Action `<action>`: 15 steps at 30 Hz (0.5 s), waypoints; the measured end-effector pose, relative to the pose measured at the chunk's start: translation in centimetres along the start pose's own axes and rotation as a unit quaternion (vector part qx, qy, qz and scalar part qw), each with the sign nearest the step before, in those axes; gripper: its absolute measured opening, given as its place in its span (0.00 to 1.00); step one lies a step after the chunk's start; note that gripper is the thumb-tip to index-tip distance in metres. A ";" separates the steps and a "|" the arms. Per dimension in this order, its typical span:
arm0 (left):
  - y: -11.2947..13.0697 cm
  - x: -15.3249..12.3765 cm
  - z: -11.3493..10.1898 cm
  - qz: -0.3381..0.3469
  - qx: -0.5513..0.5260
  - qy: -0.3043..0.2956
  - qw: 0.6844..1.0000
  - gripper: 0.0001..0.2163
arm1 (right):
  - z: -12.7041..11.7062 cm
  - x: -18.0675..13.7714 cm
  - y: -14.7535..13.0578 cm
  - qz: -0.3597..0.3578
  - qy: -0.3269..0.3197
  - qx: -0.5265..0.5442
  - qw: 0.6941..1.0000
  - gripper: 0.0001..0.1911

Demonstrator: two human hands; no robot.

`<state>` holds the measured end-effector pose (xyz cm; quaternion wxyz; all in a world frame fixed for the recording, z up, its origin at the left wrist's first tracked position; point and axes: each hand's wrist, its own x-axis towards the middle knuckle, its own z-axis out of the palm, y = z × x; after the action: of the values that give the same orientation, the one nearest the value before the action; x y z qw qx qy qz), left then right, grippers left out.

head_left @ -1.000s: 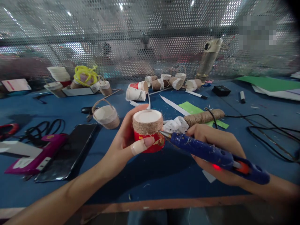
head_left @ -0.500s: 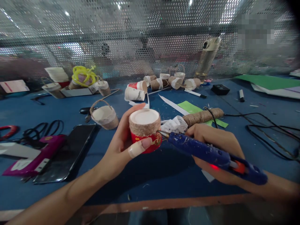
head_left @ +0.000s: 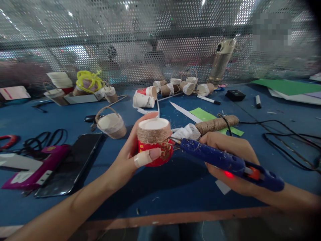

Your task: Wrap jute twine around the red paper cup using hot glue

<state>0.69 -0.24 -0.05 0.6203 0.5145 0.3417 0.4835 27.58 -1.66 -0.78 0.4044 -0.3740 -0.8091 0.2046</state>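
Observation:
My left hand [head_left: 136, 155] is wrapped round a red paper cup [head_left: 156, 156], held bottom up above the table. Twine [head_left: 153, 134] is wound in tight rows about the cup's upper part, and a loose strand shows on its right side. A pale bandage circles my left thumb. In my right hand [head_left: 233, 150] is a blue glue gun [head_left: 218, 157] with a red light glowing on it. Its metal nozzle meets or nearly meets the cup just under the twine. Behind the gun lies a roll of twine [head_left: 217, 125] beside crumpled white lace ribbon [head_left: 188, 132].
A small twine-handled basket [head_left: 112, 124] stands left of the cup. Further left lie a phone [head_left: 70, 164] and a purple box [head_left: 37, 167]. Several small baskets, paper cups [head_left: 144, 100] and a bottle [head_left: 222, 62] line the back. Black cable [head_left: 283, 140] loops at the right.
The cup has tilted slightly, showing more of its twine and the loose strand. My left thumb has shifted a little left. The glue gun stays almost in place at the cup's right side.

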 end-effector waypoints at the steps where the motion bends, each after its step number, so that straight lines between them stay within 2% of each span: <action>1: 0.1 0.0 0.1 -0.004 -0.011 -0.001 1.000 0.39 | 0.0 0.0 0.0 0.002 0.000 -0.003 1.000 0.12; 9: 1.0 0.0 0.4 -0.040 -0.006 -0.009 0.999 0.44 | -0.2 0.0 -0.2 0.031 -0.002 0.003 1.000 0.09; 15: 1.5 -0.1 0.8 -0.059 -0.026 0.008 0.998 0.49 | -0.4 0.3 -0.3 0.054 -0.008 -0.005 0.998 0.08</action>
<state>1.07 -0.59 1.56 0.6582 0.4734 0.3633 0.4590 27.59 -1.61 -0.18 0.3849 -0.4177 -0.7917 0.2251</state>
